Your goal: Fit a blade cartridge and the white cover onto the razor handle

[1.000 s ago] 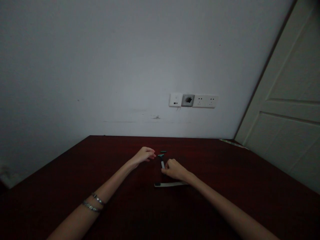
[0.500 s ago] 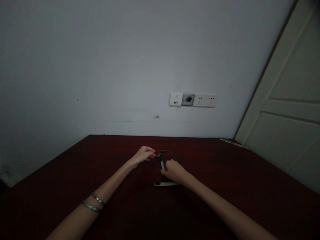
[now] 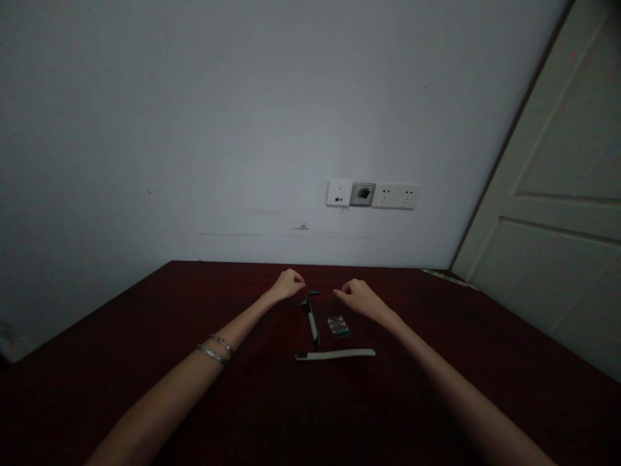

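Observation:
A razor (image 3: pixel 312 321) with a pale handle and dark head lies on the dark red table, its head pointing away from me. Just beyond it is a small dark green strip (image 3: pixel 314 293). My left hand (image 3: pixel 288 284) is left of that strip, its fingers curled in and nothing visible in them. On the other side my right hand (image 3: pixel 358 298) hovers with bent fingers, thumb and fingertips apart, holding nothing visible. A small clear plastic case (image 3: pixel 338 326) sits right of the razor. Nearest me lies a long pale strip-shaped piece (image 3: pixel 337 355) with a dark left end.
The dark red table (image 3: pixel 233 408) meets a pale wall (image 3: pixel 242 129) at its far edge. Sockets (image 3: pixel 396 196) are set in the wall. A white panelled door (image 3: pixel 567 213) stands at the right. A thin patterned strip (image 3: pixel 449 279) lies at the back right corner.
My right hand has let go of the razor handle and moved up and right, uncovering the clear case and the long piece's right end. My left hand has moved slightly forward and curled.

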